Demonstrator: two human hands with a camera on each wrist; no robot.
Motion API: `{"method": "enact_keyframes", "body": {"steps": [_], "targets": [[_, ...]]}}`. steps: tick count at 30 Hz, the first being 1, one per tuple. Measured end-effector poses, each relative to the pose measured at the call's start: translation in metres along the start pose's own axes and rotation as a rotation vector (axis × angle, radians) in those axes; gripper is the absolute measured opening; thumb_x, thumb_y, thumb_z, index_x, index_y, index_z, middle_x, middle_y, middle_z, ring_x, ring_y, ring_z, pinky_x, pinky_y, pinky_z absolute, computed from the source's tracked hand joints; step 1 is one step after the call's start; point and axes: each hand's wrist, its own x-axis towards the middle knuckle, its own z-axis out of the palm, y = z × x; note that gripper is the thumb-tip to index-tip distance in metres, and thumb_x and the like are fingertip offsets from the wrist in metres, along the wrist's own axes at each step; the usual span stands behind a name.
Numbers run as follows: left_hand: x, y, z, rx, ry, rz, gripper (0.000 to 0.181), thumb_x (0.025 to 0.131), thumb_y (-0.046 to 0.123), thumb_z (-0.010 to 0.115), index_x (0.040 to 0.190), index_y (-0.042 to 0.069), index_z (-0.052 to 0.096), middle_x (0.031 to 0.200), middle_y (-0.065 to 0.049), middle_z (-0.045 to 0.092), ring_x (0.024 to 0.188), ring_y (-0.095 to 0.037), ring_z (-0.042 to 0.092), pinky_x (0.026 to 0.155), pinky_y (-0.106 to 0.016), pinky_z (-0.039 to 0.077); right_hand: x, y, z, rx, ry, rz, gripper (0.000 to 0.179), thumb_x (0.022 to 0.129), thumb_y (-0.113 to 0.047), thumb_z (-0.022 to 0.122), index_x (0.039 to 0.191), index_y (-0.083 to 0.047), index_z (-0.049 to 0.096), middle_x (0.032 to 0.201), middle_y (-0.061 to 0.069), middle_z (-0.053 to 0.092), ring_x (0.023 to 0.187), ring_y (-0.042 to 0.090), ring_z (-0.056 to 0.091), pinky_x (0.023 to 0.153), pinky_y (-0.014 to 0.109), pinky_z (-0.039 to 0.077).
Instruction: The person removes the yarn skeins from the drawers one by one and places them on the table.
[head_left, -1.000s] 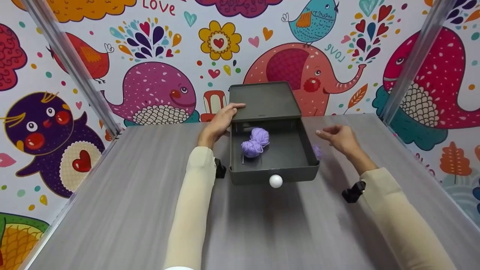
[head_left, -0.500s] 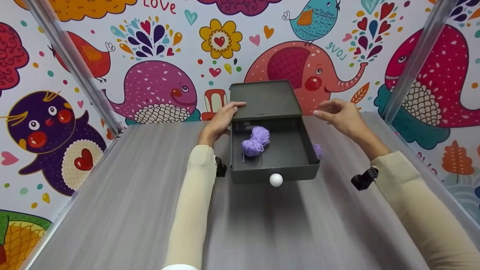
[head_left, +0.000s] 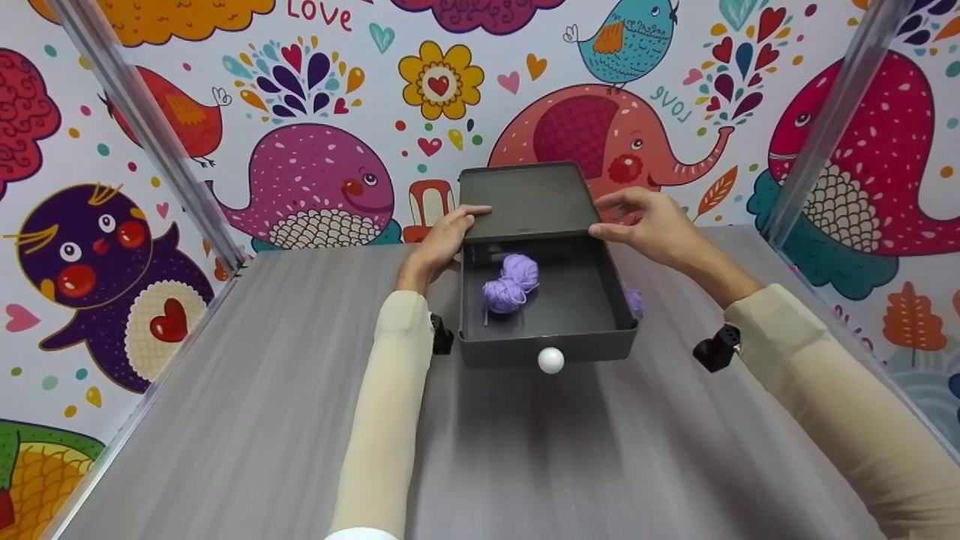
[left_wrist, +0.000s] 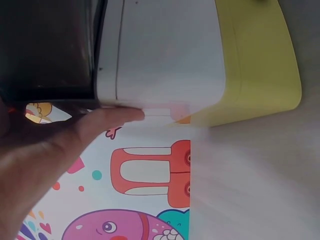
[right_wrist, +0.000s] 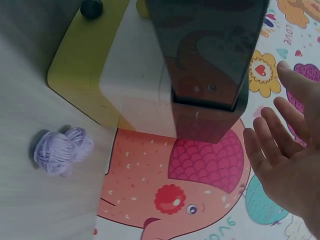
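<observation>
A small drawer cabinet [head_left: 529, 199] with a dark grey top stands at the back of the table. Its grey top drawer [head_left: 547, 349] is pulled out, with a white knob [head_left: 551, 361] at the front. Inside lies a purple yarn skein [head_left: 511, 285]. My left hand [head_left: 444, 244] rests against the cabinet's left side, one digit over the top; in the left wrist view a straight finger lies along the white drawer [left_wrist: 170, 50]. My right hand [head_left: 656, 229], fingers spread and holding nothing, is by the cabinet's right front top corner.
Another purple yarn skein [right_wrist: 60, 150] lies on the table [head_left: 300, 375] right of the cabinet, mostly hidden by the drawer in the head view. Below the white drawer sits a yellow one [right_wrist: 82, 75]. A patterned wall [head_left: 337, 75] stands close behind the cabinet, with metal posts at both sides.
My right hand has moved up from beside the open drawer, then left to the cabinet's top right corner. My left hand, the drawer and the yarn have stayed put.
</observation>
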Motion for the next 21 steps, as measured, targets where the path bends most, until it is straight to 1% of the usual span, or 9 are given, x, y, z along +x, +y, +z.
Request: {"method": "enact_keyframes", "body": {"steps": [3, 8, 10, 13, 17, 21], "targets": [[-0.001, 0.001, -0.001, 0.013, -0.003, 0.003, 0.043, 0.11, 0.029, 0.027, 0.148, 0.026, 0.047, 0.15, -0.012, 0.045, 0.122, -0.033, 0.059, 0.094, -0.055, 0.055, 0.001, -0.009, -0.001, -0.028, -0.035, -0.022, 0.053, 0.088, -0.032, 0.077, 0.134, -0.009, 0.062, 0.126, 0.016, 0.063, 0.11, 0.03, 0.058, 0.08, 0.024, 0.053], [-0.002, 0.001, 0.0, 0.0, -0.005, 0.006, 0.042, 0.11, 0.029, 0.027, 0.148, 0.026, 0.047, 0.148, -0.013, 0.046, 0.121, -0.035, 0.061, 0.092, -0.055, 0.055, 0.004, -0.022, -0.003, -0.081, -0.099, -0.054, 0.055, 0.088, -0.032, 0.077, 0.136, -0.011, 0.061, 0.135, 0.012, 0.061, 0.115, 0.03, 0.057, 0.089, 0.038, 0.056], [-0.001, 0.0, 0.0, 0.0, -0.004, 0.01, 0.043, 0.11, 0.029, 0.027, 0.148, 0.025, 0.047, 0.148, -0.014, 0.046, 0.121, -0.035, 0.061, 0.092, -0.055, 0.056, 0.005, -0.029, -0.004, -0.094, -0.116, -0.067, 0.054, 0.088, -0.03, 0.077, 0.136, -0.012, 0.061, 0.136, 0.011, 0.061, 0.117, 0.031, 0.056, 0.092, 0.043, 0.056], [-0.001, 0.0, 0.0, 0.009, 0.002, 0.011, 0.043, 0.11, 0.028, 0.027, 0.148, 0.025, 0.046, 0.148, -0.014, 0.045, 0.119, -0.034, 0.061, 0.091, -0.054, 0.056, 0.006, -0.038, -0.003, -0.115, -0.145, -0.086, 0.052, 0.088, -0.028, 0.077, 0.135, -0.011, 0.062, 0.137, 0.011, 0.06, 0.12, 0.032, 0.054, 0.099, 0.05, 0.052], [0.0, 0.0, 0.0, 0.003, 0.006, 0.006, 0.043, 0.11, 0.028, 0.027, 0.148, 0.025, 0.047, 0.147, -0.015, 0.047, 0.116, -0.033, 0.063, 0.088, -0.053, 0.058, 0.007, -0.049, 0.002, -0.17, -0.185, -0.115, 0.049, 0.087, -0.026, 0.078, 0.132, -0.01, 0.064, 0.133, 0.012, 0.062, 0.121, 0.031, 0.054, 0.104, 0.051, 0.047], [0.0, 0.0, 0.001, -0.019, 0.005, 0.003, 0.042, 0.11, 0.027, 0.027, 0.147, 0.025, 0.048, 0.146, -0.015, 0.048, 0.115, -0.034, 0.064, 0.089, -0.054, 0.057, 0.011, -0.058, 0.009, -0.221, -0.221, -0.154, 0.048, 0.087, -0.024, 0.078, 0.131, -0.009, 0.066, 0.13, 0.012, 0.065, 0.119, 0.03, 0.055, 0.104, 0.049, 0.047]]}}
